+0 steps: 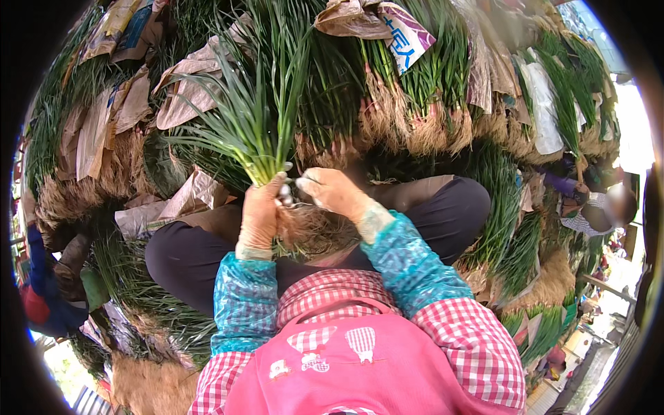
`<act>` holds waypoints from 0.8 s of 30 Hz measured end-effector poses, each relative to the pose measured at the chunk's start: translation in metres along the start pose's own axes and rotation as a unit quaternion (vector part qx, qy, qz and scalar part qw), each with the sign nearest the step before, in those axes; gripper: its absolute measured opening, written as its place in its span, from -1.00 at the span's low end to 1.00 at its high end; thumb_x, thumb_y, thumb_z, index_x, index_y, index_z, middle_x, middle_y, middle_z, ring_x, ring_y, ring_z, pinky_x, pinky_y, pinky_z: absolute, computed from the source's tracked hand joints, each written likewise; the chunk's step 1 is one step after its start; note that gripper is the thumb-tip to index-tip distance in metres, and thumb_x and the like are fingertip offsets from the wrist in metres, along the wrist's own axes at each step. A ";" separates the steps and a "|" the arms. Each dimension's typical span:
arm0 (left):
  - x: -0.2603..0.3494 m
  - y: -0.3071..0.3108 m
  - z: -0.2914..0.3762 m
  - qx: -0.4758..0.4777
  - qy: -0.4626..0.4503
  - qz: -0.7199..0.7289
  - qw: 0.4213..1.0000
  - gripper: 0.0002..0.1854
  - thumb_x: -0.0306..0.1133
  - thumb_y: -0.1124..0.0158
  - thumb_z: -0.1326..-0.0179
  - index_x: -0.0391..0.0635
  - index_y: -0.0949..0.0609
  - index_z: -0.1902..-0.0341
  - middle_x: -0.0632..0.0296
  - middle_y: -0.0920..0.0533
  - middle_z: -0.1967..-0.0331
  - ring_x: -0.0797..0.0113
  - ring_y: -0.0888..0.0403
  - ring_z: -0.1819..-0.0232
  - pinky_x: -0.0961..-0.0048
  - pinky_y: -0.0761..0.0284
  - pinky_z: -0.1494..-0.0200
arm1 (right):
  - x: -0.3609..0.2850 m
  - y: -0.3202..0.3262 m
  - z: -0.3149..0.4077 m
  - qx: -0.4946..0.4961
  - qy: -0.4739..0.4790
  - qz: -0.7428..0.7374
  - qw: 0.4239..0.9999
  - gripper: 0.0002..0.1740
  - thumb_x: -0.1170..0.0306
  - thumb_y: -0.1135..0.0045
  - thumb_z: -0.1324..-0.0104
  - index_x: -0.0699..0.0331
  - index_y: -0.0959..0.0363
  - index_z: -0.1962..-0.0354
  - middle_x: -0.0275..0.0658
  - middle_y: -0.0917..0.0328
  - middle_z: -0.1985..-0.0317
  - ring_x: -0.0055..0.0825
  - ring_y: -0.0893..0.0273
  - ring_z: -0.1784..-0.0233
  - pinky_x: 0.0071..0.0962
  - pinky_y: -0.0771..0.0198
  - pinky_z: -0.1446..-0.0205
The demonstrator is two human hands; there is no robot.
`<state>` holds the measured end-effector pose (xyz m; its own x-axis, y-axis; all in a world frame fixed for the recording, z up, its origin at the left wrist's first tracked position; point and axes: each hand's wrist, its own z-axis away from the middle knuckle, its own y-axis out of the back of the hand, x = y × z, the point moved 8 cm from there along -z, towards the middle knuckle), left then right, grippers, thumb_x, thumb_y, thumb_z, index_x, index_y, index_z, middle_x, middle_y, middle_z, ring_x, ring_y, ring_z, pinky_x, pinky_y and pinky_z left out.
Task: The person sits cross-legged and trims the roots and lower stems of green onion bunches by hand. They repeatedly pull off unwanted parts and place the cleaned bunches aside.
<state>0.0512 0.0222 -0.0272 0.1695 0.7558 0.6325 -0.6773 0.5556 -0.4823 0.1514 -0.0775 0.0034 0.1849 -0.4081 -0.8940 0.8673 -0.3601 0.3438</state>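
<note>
My left hand (262, 210) is closed around a bunch of green onions (267, 140). The long leaves fan up and away from me, while tangled brown roots (301, 223) hang out below the grip. Just right of the bunch is my right hand (334, 192), fingers bent and drawn together close to the stem bases. Whether anything thin is pinched there is too small to tell. Both hands look covered by thin pale gloves with whitish fingertips. Cut or loose plant bits (324, 246) lie under the roots, between my crossed legs.
Rooted onion bundles (436, 104) lie in rows ahead, partly under brown sacking (194, 83) and a printed sack (404, 33). More leafy bundles (148, 295) lie at left, others (493, 207) at right. Another person (596, 210) sits at far right; a blue-clad person (44, 290) is at far left.
</note>
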 end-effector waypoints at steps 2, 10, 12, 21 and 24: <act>0.017 0.004 0.009 0.010 0.017 0.018 1.000 -0.73 -0.34 -0.16 -0.36 -0.22 -0.58 -0.03 0.45 -0.34 0.63 0.57 -0.26 0.62 0.63 -0.26 0.54 | -0.006 0.014 0.020 -0.022 0.036 -0.054 0.998 -0.72 0.24 -0.07 -0.39 0.30 -0.50 0.36 -0.25 -0.52 0.46 -0.50 -0.48 0.36 -0.45 -0.41 0.21; 0.025 -0.020 0.023 -0.038 0.003 0.062 0.997 -0.70 -0.28 -0.05 -0.38 -0.24 -0.46 -0.04 0.35 -0.41 0.57 0.49 -0.40 0.56 0.61 -0.42 0.47 | -0.024 -0.036 0.002 -0.115 -0.048 -0.334 0.934 -0.52 0.06 -0.02 -0.42 0.31 -0.49 -0.02 -0.35 -0.57 0.15 -0.65 -0.44 0.15 -0.59 -0.41 0.09; 0.045 -0.014 0.029 -0.059 -0.106 0.070 0.990 -0.74 -0.31 -0.08 -0.35 -0.21 -0.44 0.00 0.31 -0.46 0.53 0.46 -0.46 0.50 0.54 -0.49 0.38 | -0.004 -0.049 0.011 -0.139 -0.095 -0.389 0.906 -0.46 0.02 -0.05 -0.40 0.30 -0.49 -0.07 -0.35 -0.57 0.10 -0.62 -0.42 0.05 -0.56 -0.33 -0.09; 0.016 -0.030 0.008 -0.023 -0.017 0.064 0.998 -0.52 -0.29 -0.16 -0.35 -0.25 -0.41 -0.27 0.47 -0.35 0.62 0.60 -0.30 0.60 0.52 -0.43 0.33 | 0.168 0.049 0.003 0.194 -0.315 -0.125 0.921 -0.46 0.22 -0.13 -0.35 0.29 -0.27 -0.19 -0.17 -0.59 0.30 -0.49 -0.55 0.42 -0.48 -0.48 0.31; -0.033 -0.023 -0.018 -0.096 0.111 0.100 0.984 -0.62 -0.37 -0.13 -0.32 -0.30 -0.47 -0.16 0.46 -0.34 0.65 0.57 -0.34 0.59 0.55 -0.43 0.37 | 0.189 0.041 -0.015 0.219 -0.285 -0.275 0.892 -0.50 0.32 -0.14 -0.32 0.32 -0.28 -0.16 -0.21 -0.61 0.29 -0.53 -0.55 0.44 -0.51 -0.48 0.34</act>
<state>0.0738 -0.0091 -0.0476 0.2135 0.9016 0.3761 -0.5681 0.4278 -0.7030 0.2284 -0.1569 -0.1556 -0.5859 -0.3835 -0.7139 0.4671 -0.8797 0.0892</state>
